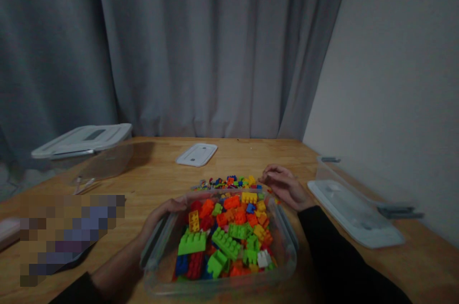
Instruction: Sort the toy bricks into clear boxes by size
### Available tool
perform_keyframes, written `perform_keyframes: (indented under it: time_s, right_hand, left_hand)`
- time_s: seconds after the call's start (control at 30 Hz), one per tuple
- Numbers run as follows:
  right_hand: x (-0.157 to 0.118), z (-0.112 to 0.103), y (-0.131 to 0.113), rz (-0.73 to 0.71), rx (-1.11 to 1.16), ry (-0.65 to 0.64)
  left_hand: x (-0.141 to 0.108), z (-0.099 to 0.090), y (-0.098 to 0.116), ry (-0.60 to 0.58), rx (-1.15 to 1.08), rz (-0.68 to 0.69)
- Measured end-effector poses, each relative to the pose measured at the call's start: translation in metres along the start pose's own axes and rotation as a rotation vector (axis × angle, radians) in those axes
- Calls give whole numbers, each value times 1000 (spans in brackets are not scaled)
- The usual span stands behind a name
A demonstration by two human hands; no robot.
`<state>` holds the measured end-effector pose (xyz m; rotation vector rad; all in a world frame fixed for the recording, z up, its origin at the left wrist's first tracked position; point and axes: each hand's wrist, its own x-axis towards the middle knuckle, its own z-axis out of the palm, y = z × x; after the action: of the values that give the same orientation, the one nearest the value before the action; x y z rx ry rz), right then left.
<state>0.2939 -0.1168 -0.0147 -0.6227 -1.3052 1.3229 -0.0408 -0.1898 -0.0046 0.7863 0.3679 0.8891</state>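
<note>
A clear plastic tub full of coloured building bricks stands on the wooden table in front of me. My left hand rests against the tub's far left corner, fingers curled on its rim. My right hand hovers at the tub's far right corner, fingers loosely bent, next to a small heap of tiny coloured pieces lying on the table just behind the tub. I cannot see anything held in the right hand.
A small white lid lies further back. A clear box with a white lid stands at the left. Another clear box with a lid sits at the right near the wall. Grey curtains hang behind the table.
</note>
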Motion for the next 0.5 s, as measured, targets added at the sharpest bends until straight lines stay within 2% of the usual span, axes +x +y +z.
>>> perform_keyframes:
  time_s: [0.07,0.1,0.13,0.17,0.3,0.5]
  right_hand:
    - [10,-11,17,-29,-104,204]
    - [15,-18,25,-37,-262,286]
    - [18,-24,34,-44,-477,323]
    - [20,-30,42,-45,-566,338]
    - [23,-46,65,-78,-808,273]
    - [26,-51,74,-110,-1064,160]
  left_hand:
    - [1,-4,-1,-19,11,18]
    - [2,-5,-1,-27,16,23]
    - [2,-6,-1,-35,20,29]
    - [2,-6,-1,-49,20,33]
    - [3,-11,-2,-100,8,23]
    - [6,-18,-4,-137,-4,10]
